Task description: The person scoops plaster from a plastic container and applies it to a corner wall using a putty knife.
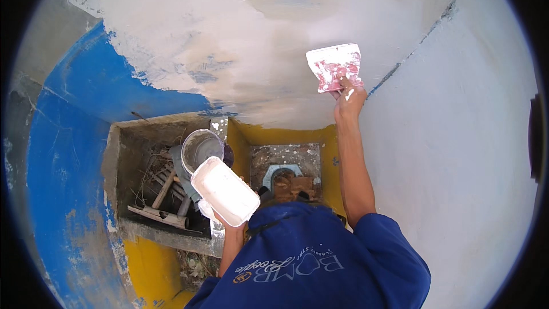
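Observation:
My left hand [231,228], at the lower middle, grips a white rectangular plastic tub [213,202] from underneath. White paste coats the inside of the tub. My right arm stretches forward to the wall, and the right hand [350,102] is closed on a putty spreader [337,70]. This flat spreader is pinkish red and smeared with white paste. Its wide edge lies against or very near the pale front wall [280,51]; I cannot tell which. Between the tub and the wall stands a round bucket [193,153] with grey-white residue inside.
Below the bucket, a concrete box [166,241] holds sticks and a wooden-handled tool [164,189]. Blue paint [74,154] covers the left wall. A pale wall [452,154] rises close on my right, with a cracked corner joint. Yellow-painted edges [331,163] frame a low recess ahead.

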### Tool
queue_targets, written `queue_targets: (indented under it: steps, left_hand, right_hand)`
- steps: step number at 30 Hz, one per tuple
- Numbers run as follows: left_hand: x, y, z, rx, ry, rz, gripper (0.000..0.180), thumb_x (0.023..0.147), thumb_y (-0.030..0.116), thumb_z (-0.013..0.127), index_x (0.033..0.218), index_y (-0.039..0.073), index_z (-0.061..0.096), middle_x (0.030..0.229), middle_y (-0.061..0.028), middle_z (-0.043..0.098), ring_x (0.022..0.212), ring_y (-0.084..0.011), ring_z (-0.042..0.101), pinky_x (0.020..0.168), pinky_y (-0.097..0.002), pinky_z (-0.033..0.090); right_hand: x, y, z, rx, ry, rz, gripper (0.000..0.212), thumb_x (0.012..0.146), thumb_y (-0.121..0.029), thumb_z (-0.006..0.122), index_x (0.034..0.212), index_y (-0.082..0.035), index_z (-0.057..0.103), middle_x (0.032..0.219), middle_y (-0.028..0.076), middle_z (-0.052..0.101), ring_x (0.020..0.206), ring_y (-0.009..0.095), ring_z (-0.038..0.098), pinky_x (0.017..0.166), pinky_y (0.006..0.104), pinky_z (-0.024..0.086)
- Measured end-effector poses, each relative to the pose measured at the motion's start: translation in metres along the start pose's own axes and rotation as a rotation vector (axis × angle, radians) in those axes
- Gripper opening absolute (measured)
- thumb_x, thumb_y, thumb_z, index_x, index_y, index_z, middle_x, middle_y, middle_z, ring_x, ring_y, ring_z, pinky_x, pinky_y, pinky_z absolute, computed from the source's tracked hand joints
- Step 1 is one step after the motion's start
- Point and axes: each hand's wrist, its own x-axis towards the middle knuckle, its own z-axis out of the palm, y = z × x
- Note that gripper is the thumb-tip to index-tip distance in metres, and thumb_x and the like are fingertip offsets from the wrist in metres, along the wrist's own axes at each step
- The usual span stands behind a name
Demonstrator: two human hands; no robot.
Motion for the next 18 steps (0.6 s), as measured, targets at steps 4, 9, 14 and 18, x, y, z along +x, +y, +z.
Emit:
queue_targets:
  steps: [4,9,14,18]
  left_hand:
    - [0.011,-0.004,-0.014,0.178,0.072,0.126,0.077,0.090,0.061,0.046,0.147,0.010,0.035,0.142,-0.0189,0.046,0.123,-0.0393,0.052,0.104,-0.0575,0.040]
    - [0.038,-0.021,0.023,0.185,-0.003,0.137,0.073,0.096,0.057,0.038,0.150,0.009,0.028,0.146,-0.0155,0.042,0.130,-0.0361,0.047,0.108,-0.0533,0.038]
    - [0.055,-0.033,0.044,0.219,-0.053,0.245,0.077,0.095,0.060,0.041,0.151,0.009,0.026,0.149,-0.0134,0.040,0.135,-0.0334,0.042,0.112,-0.0497,0.034]
    - [0.062,-0.043,0.041,0.153,-0.086,0.228,0.075,0.095,0.059,0.044,0.149,0.009,0.029,0.147,-0.0129,0.042,0.133,-0.0312,0.043,0.112,-0.0468,0.034]
  right_hand:
    - [-0.072,-0.056,-0.001,-0.343,-0.361,-0.008,0.012,0.084,-0.005,0.067,0.090,0.005,0.067,0.074,0.001,0.063,0.060,0.007,0.051,0.052,0.0234,0.040]
    - [-0.143,-0.037,0.021,-0.894,-0.855,0.023,0.016,0.079,-0.011,0.067,0.082,0.005,0.065,0.063,0.010,0.064,0.058,0.015,0.061,0.053,0.0345,0.045]
    - [-0.179,-0.006,0.057,-1.372,-1.125,-0.488,0.016,0.070,-0.011,0.063,0.074,0.004,0.062,0.067,0.024,0.064,0.063,0.036,0.066,0.056,0.0438,0.050]
    - [-0.193,0.010,0.064,-1.523,-1.154,-0.505,0.012,0.070,-0.010,0.064,0.072,0.001,0.061,0.065,0.022,0.064,0.062,0.033,0.066,0.056,0.0431,0.051]
